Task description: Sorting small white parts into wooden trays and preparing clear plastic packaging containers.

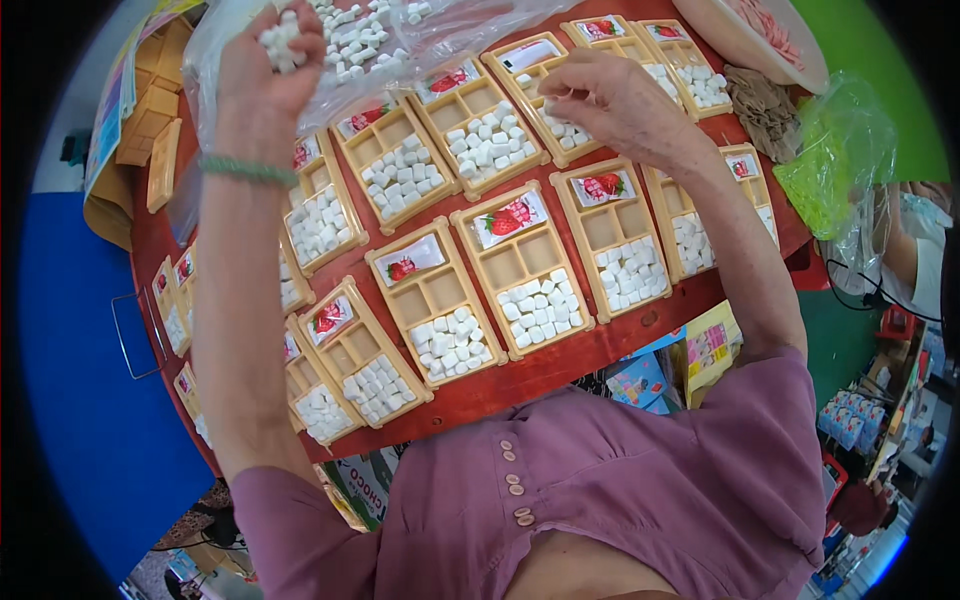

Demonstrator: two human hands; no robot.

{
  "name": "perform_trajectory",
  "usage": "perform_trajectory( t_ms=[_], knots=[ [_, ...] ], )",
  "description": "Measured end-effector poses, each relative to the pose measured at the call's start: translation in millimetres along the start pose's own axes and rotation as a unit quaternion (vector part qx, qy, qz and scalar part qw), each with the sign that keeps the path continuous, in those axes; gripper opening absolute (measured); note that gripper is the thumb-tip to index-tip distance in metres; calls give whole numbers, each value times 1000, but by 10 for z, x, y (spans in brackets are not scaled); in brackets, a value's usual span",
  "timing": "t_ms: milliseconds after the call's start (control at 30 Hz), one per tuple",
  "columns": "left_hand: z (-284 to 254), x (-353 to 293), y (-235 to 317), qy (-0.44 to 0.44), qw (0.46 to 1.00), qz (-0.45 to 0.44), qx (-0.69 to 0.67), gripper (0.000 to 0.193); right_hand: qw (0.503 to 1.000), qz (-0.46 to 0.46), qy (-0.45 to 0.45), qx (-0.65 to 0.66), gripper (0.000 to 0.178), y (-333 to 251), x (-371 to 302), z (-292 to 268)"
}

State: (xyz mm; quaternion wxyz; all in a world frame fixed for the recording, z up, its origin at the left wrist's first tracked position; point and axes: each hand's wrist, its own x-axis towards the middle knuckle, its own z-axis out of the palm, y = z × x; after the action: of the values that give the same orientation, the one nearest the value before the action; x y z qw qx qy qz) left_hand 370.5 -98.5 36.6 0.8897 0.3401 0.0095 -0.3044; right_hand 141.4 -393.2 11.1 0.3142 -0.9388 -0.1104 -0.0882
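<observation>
My left hand (272, 75), raised at the upper left beside a clear plastic bag, is closed round a handful of small white marshmallows (283, 42). Loose marshmallows (358, 38) lie on the open bag (470, 20). My right hand (625, 108) hangs over a beige compartment tray (497, 72) in the far row, fingertips pinched together; what they hold, if anything, cannot be made out. White marshmallows (570, 132) partly fill that tray's large compartment, and a packet (530, 54) lies at its far end. Nearby trays (510, 262) hold marshmallows and strawberry-printed sachets (512, 218).
Rows of filled trays cover the red table (470, 395). Stacked beige trays (150, 120) stand at the far left. A bowl of pink-and-white pieces (765, 40), a brown cloth (760, 105) and a green plastic bag (825, 165) sit at the far right. Another person's arm (900, 240) shows beyond.
</observation>
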Motion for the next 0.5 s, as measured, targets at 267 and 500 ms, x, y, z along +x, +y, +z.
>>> perform_trajectory(
  t_ms=[267,500],
  knots=[
    [431,360,-158,188,823,245,476,57,997,-44,2,-57,11,46,9,29],
    [919,-241,-1176,-122,540,347,757,13,995,77,21,62,11,104,4,-108]
  ],
)
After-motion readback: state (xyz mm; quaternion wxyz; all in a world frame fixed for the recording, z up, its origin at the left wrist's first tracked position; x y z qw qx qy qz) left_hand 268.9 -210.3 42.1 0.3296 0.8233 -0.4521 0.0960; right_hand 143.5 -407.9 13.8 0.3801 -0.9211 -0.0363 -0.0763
